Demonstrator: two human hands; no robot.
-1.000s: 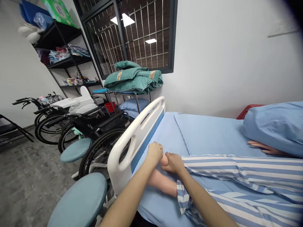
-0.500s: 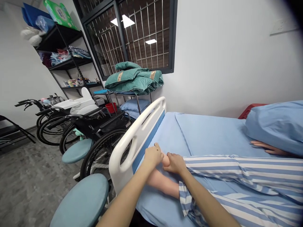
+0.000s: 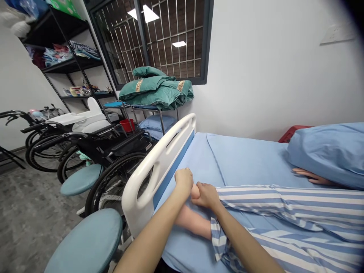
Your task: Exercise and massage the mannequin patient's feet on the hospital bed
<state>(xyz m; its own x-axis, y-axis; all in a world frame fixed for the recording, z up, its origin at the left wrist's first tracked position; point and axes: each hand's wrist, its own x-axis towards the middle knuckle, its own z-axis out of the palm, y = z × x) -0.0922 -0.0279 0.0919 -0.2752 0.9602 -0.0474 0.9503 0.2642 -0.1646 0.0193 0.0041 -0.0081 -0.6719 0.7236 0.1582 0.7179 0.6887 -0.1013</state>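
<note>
A smooth, manikin-like figure in blue-and-white striped trousers [image 3: 256, 197] lies on the bed. My left hand [image 3: 184, 181] is closed around the far leg's foot, whose toes are hidden. Just to the right, my right hand [image 3: 207, 195] wraps the same leg's ankle [image 3: 195, 192], beside the trouser hem. The near lower leg [image 3: 195, 223] lies bare on the sheet, its trouser cuff [image 3: 217, 237] bunched. Its foot is hidden behind my left forearm.
Left of my hands rises the white bed end board [image 3: 133, 185]. Round stools [image 3: 85, 242] and wheelchairs [image 3: 116, 167] stand beyond it. Green quilts [image 3: 156, 91] are piled under the window. Blue bedding [image 3: 327, 151] at right partly covers a hand [image 3: 311, 176].
The whole view has shifted slightly, so the room appears farther left. My left hand has tilted a little at the foot, its fingers curling lower; my right hand keeps its hold on the ankle.
</note>
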